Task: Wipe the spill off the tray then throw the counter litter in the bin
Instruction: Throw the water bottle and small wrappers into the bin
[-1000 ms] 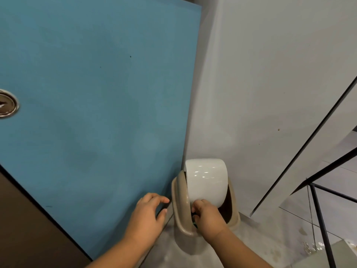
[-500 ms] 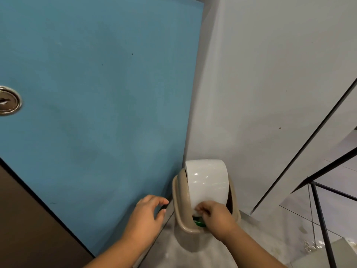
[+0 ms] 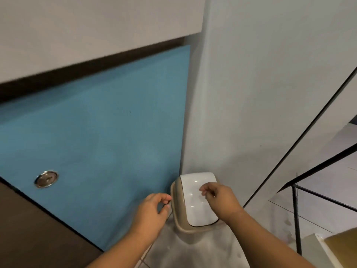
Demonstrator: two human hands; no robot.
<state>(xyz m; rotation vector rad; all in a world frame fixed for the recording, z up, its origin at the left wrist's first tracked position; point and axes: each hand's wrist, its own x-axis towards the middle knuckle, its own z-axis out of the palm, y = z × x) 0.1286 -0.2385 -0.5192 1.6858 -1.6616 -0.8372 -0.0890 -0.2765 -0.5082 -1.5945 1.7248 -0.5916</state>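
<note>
A small beige bin (image 3: 178, 213) with a white swing lid (image 3: 191, 204) stands on the floor in the corner between a blue cabinet door and a grey wall. The lid hangs level over the opening, so the inside is hidden. My right hand (image 3: 220, 200) hovers just over the lid with loosely curled fingers and holds nothing. My left hand (image 3: 152, 211) is beside the bin's left rim, in front of the blue door, with fingers loosely curled and nothing in them. No tray, spill or litter is in view.
The blue cabinet door (image 3: 96, 142) with a round metal lock (image 3: 46, 178) fills the left. A grey wall (image 3: 251, 93) rises behind the bin. A black metal frame (image 3: 295, 213) stands at the right on the pale tiled floor (image 3: 193, 252).
My right hand has come out of the bin's opening and risen above the lid, which has swung back level. The green item seen at the opening is gone. The view has tilted up.
</note>
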